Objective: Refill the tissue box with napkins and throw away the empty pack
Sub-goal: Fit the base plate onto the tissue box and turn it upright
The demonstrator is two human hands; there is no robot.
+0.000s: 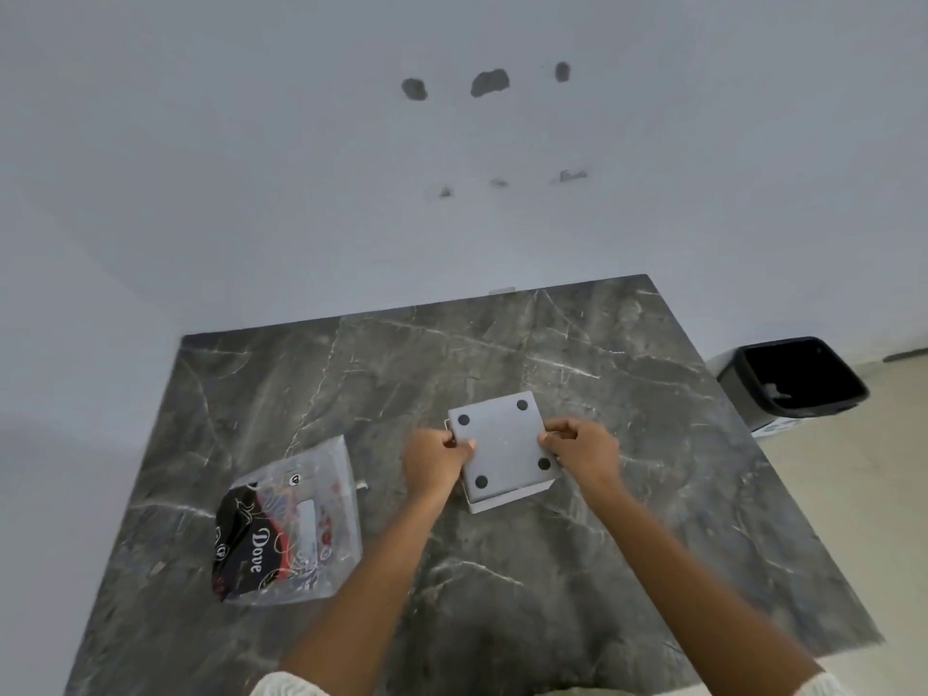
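Tissue box (503,444): grey, square, bottom side up with four dark round feet showing, at the centre of the frame on the surface (502,570).
Left hand (436,462): fingers curled onto the box's left edge, gripping it.
Right hand (582,452): fingers curled onto the box's right edge, gripping it.
Napkin pack (291,524): clear plastic with black and red print, lying flat at lower left of the box, apart from both hands.
Bin (793,379): black, open, on the floor at the right of the frame, beyond the surface's edge.
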